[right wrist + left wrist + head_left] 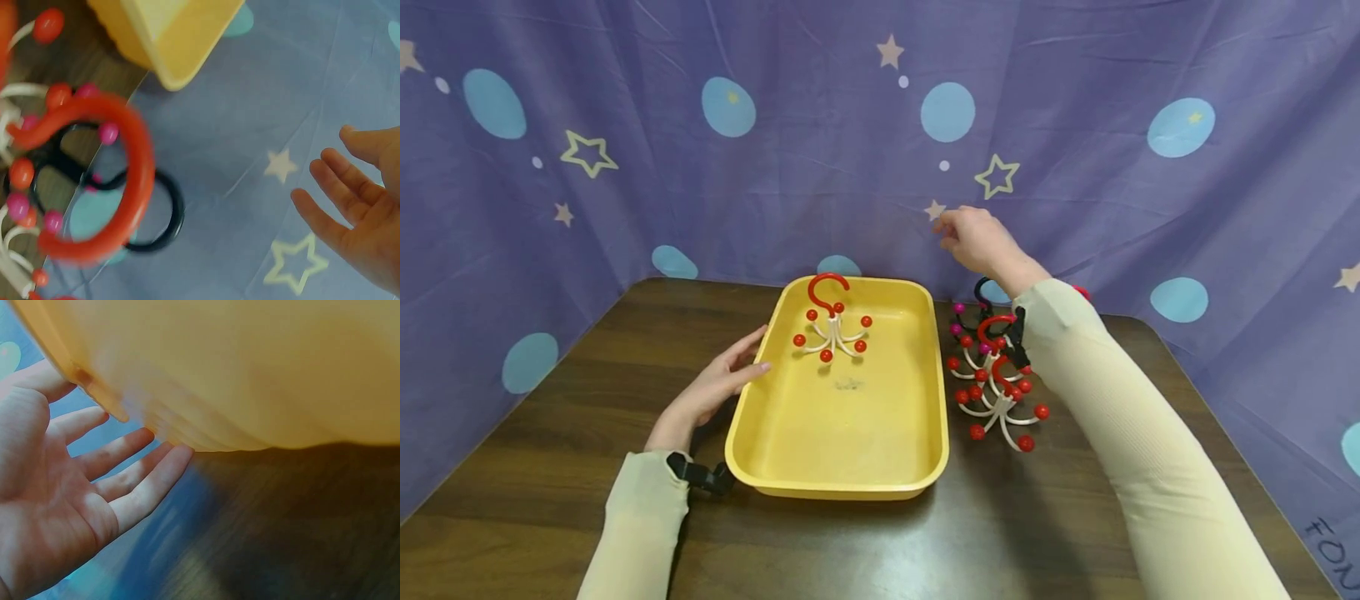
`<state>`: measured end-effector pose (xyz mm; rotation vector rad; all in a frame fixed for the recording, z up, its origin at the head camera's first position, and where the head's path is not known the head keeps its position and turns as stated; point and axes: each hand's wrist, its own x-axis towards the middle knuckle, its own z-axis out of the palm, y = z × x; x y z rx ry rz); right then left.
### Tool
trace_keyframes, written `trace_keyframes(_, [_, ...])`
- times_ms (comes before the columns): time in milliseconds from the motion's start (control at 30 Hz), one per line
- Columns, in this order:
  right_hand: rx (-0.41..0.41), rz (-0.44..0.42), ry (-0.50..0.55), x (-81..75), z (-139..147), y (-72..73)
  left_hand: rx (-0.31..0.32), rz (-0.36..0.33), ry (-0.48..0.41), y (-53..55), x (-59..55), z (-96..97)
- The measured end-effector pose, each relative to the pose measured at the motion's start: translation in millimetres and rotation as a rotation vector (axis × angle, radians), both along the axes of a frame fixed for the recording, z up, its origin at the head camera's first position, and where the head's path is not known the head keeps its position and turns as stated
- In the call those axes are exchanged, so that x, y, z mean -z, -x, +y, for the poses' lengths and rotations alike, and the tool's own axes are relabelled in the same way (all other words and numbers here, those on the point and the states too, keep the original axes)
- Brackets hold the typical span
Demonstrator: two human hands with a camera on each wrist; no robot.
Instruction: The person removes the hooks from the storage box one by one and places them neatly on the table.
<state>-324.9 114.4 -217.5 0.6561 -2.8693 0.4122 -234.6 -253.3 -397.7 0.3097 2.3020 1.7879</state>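
Observation:
In the head view a yellow plastic tray (850,433) sits on the table, with one white hook hanger (833,333) with a red hook and red ball tips inside it near the back. My left hand (722,379) holds the tray's left rim, thumb over the edge; in the left wrist view the fingers (153,481) touch its outer wall. Raised in the air behind the tray's right back corner, my right hand (977,237) holds nothing, its fingers loosely bent. Below my right forearm stand several similar hangers (1002,408), partly hidden by the sleeve.
A black hanger (983,287) with pink ball tips stands among the hangers right of the tray. The wooden table (580,425) ends at a purple curtain (820,167) with stars and blue ovals, which closes off the back and both sides.

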Motion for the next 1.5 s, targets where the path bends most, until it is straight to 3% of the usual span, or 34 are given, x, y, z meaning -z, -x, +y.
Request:
trace_keyframes(233, [-0.086, 0.017, -0.01, 7.1, -35, -0.5, 0.011, 0.009, -0.012, 1.9, 0.1, -0.6])
trace_keyframes(600, [-0.159, -0.052, 0.009, 31.1, -82, -5.4, -0.002, 0.005, -0.005, 0.1, 2.5, -0.8])
trace_keyframes(1133, [-0.27, -0.075, -0.087, 60.4, -120, -11.4, -0.002, 0.01, 0.005, 1.4, 1.8, -1.5])
trace_keyframes(1500, [-0.28, -0.038, -0.167, 68.7, -138, -14.9, -0.004, 0.007, 0.006, 2.8, 3.1, -0.9])
